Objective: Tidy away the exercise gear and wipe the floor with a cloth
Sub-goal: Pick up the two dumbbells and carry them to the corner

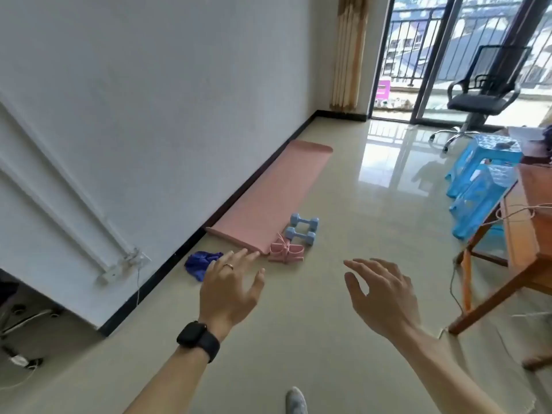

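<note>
Above the near part of the tiled floor (328, 309), the fingers (239, 258) of the left hand (230, 289) were held straight and spread, with nothing grasped; a ring (228, 265) was worn on one of them and a black watch (198, 340) on the wrist. The fingers (367, 265) of the right hand (379, 297) were held loose and slightly bent, also with nothing grasped. Just beyond the left fingertips a crumpled blue cloth (197, 264) was seen on the floor near the dark skirting, partly hidden by that hand. Farther off, a pink mat (274, 198) was laid out flat along the left wall (149, 115). A pink strap bundle (286, 251) was set against its near right corner, and two light-blue dumbbells (301, 228) were placed side by side just beside its right edge. At the right, two blue plastic stools (484, 174) were stood beside a wooden table (534, 204); a small dark item, too blurred to name, was left on the far one.
</note>
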The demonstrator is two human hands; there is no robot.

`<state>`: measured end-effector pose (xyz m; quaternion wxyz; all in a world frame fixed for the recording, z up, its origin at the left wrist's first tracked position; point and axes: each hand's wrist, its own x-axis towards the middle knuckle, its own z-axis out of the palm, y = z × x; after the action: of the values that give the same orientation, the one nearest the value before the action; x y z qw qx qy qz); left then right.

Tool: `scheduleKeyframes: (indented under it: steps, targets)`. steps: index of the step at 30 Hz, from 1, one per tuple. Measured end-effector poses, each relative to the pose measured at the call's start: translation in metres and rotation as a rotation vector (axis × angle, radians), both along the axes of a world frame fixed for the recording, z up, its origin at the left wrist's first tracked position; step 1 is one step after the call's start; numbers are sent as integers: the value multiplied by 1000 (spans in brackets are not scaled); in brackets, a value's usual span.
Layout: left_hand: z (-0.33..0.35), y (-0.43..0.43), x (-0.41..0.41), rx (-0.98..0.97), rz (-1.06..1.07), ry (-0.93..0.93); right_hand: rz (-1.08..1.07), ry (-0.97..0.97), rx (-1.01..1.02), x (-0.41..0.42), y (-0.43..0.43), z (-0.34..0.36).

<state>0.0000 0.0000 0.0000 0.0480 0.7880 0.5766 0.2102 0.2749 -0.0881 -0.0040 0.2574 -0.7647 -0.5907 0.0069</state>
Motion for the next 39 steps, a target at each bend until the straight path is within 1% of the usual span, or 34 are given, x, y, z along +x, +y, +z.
scheduleKeyframes:
  steps: [6,10,15,18,22,26,30,35,39]
  targets:
    - [-35,99,46,-175,3,17,14,-25,-141,36,95,-23]
    - [-47,163,74,-248,-3,6,-6,5,-209,61,161,-34]
    - [-61,246,111,-276,-39,73,-24,10,-304,97,232,-44]
    - [-68,296,139,-326,-41,108,-43,34,-363,126,276,-50]
    - [-84,357,184,-344,-32,119,-32,56,-381,173,338,-70]
    - [-98,415,232,-350,10,124,20,67,-444,222,409,-91]
    - [-107,468,274,-405,114,93,112,82,-516,269,475,-96]
    - [-116,556,325,-461,210,68,219,3,-587,326,588,-98]
    - [-133,618,348,-497,273,36,293,-42,-629,352,673,-110]
